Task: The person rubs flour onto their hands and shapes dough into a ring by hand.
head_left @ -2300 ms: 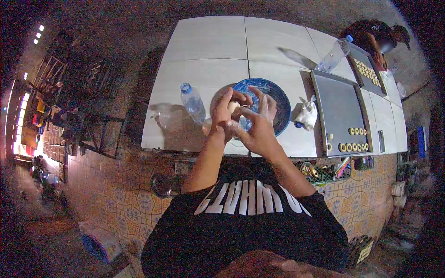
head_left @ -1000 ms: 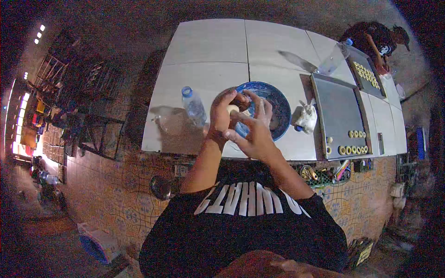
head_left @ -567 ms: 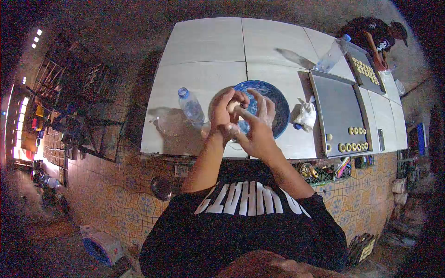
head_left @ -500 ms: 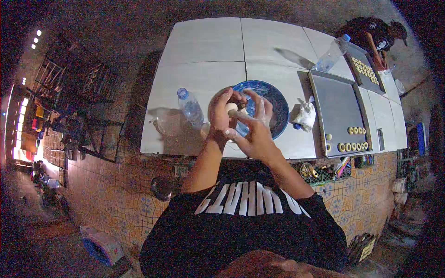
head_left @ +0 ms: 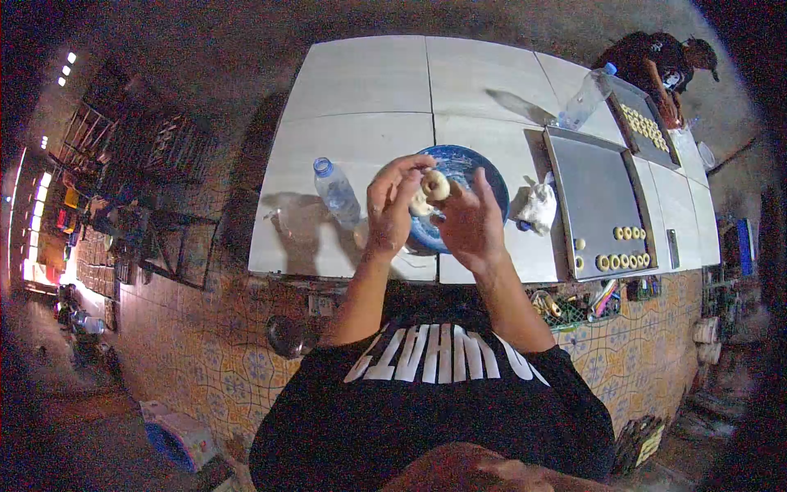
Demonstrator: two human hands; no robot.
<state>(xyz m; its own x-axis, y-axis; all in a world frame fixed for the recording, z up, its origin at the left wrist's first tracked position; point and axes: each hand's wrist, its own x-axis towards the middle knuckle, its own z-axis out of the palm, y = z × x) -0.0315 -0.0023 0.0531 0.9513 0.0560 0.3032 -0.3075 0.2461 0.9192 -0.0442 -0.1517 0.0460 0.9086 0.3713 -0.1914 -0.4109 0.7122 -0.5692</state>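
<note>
A small pale dough ring [head_left: 435,185], its hole facing up at me, is at the fingertips of my left hand [head_left: 392,207], whose fingers and thumb curl around its left side. Just below the ring, another pale lump of dough [head_left: 420,205] shows against the left hand; whether it is held or lies in the bowl, I cannot tell. My right hand [head_left: 478,220] is beside the ring with its fingers apart, partly smeared by motion. Under both hands stands a blue bowl [head_left: 498,193] with whitish smears inside.
A plastic bottle [head_left: 336,193] stands left of the bowl. To the right are a crumpled white bag [head_left: 538,207] and a metal tray [head_left: 592,184] with dough rings. Another bottle [head_left: 584,102] and a second tray [head_left: 627,90] lie further back, near another person [head_left: 656,61].
My hands have drawn apart, the right one moving right and away from the dough. The dough has come up into view as a ring with an open hole.
</note>
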